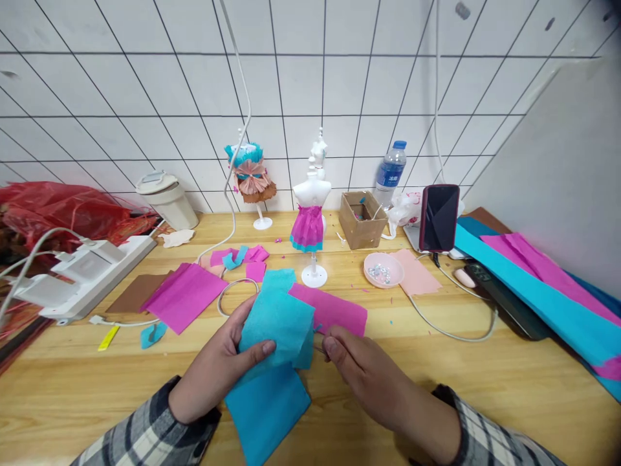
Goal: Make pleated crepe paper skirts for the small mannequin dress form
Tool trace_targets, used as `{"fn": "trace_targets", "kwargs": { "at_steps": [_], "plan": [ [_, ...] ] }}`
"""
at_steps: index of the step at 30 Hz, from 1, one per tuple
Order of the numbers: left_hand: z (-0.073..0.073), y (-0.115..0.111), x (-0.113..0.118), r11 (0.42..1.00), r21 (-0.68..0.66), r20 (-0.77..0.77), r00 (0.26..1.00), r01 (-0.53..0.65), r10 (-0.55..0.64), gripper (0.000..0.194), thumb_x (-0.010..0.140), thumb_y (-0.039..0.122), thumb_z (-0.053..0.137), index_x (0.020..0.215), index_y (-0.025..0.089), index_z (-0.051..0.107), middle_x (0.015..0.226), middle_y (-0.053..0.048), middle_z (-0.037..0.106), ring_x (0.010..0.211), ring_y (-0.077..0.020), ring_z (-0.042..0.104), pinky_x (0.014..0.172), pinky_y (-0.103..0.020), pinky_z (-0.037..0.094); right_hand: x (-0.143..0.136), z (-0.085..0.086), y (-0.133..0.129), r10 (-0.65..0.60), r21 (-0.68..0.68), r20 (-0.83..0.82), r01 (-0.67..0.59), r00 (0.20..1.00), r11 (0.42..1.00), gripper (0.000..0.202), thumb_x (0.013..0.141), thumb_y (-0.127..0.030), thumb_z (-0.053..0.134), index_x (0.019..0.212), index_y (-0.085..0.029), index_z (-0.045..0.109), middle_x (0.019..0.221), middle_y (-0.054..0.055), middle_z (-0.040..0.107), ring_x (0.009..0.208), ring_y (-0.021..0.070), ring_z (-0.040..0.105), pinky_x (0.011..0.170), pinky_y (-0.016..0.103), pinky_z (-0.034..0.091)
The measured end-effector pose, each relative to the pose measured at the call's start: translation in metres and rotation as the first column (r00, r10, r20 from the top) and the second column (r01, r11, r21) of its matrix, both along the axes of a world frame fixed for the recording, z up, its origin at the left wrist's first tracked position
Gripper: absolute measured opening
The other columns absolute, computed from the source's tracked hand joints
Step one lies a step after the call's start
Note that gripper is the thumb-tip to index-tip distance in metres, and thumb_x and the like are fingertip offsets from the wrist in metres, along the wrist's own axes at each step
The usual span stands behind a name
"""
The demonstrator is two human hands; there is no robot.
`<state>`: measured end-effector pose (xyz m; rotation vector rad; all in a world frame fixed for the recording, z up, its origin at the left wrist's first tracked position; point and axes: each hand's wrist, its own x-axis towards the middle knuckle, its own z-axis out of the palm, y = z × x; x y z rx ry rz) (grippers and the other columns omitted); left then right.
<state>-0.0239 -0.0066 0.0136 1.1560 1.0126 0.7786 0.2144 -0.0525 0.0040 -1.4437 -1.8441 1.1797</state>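
- Head view, the step in hand: the light blue paper is held up between the two hands, above the surface, with a darker blue sheet below it and a magenta strip just behind its right side.
- To do this well, the left hand should keep the paper taut and level with light thumb pressure, since such thin stuff probably creases easily.
- A slim tool shows at the paper's right edge; whether it is a blade or a pin, I cannot tell. Best to guide it in small, even moves, with the left fingertips well back from its line.
- The layers at that edge are worth squaring up first; whether they are one folded piece or several, I cannot tell.
- The left hand pinches the light blue paper, thumb flat on the near face, the other fingers mostly hidden behind it.
- The right hand is curled nearly closed, thumb pressed against the index finger, pinching the slim tool; its remaining fingers are tucked under, so their hold cannot be told.
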Motion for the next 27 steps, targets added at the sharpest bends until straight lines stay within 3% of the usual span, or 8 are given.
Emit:
{"fn": "trace_targets", "kwargs": {
  "at_steps": [10,17,22,27],
  "plan": [
    [-0.0053,-0.0025,-0.0003,0.999,0.001,-0.008,0.998,0.054,-0.054,0.091,0.077,0.032,0.075,0.151,0.025,0.022,0.140,-0.012,0.055,0.120,-0.0324,0.058,0.093,-0.038,0.054,-0.0007,-0.0026,-0.0009,0.025,-0.003,-0.011,-0.025,1.000,1.000,0.041,0.101,-0.052,0.023,0.085,-0.022,0.046,0.081,0.001,0.059,0.075,0.0161,0.054,0.068,0.028,0.039],
    [-0.0005,-0.0033,-0.0010,1.000,-0.014,-0.004,1.000,-0.011,0.011,0.096,0.079,0.032,0.073,0.153,0.031,0.012,0.138,-0.009,0.057,0.111,-0.0304,0.064,0.089,-0.039,0.055,-0.0001,0.0034,-0.0031,0.038,0.036,0.072,-0.041,0.997,0.999,0.039,0.102,-0.049,0.023,0.087,-0.023,0.048,0.078,0.000,0.060,0.071,0.0166,0.055,0.065,0.027,0.037],
    [0.0028,-0.0048,0.0024,1.000,-0.009,-0.007,1.000,-0.022,0.022,0.098,0.077,0.032,0.075,0.153,0.032,0.014,0.145,-0.008,0.049,0.120,-0.0320,0.058,0.091,-0.040,0.054,-0.0017,0.0055,-0.0035,0.045,0.024,0.094,-0.048,0.995,0.999,0.038,0.101,-0.048,0.026,0.092,-0.023,0.053,0.082,0.002,0.064,0.076,0.0192,0.059,0.067,0.029,0.040],
    [0.0035,-0.0064,0.0065,0.999,-0.041,0.031,0.999,0.015,-0.014,0.095,0.079,0.034,0.073,0.153,0.030,0.012,0.131,-0.009,0.062,0.111,-0.0289,0.064,0.090,-0.039,0.054,-0.0032,0.0026,-0.0042,0.022,0.029,0.068,-0.024,0.997,0.999,0.038,0.100,-0.049,0.029,0.092,-0.024,0.056,0.080,0.003,0.065,0.076,0.0202,0.060,0.067,0.030,0.041]
  ]
}}
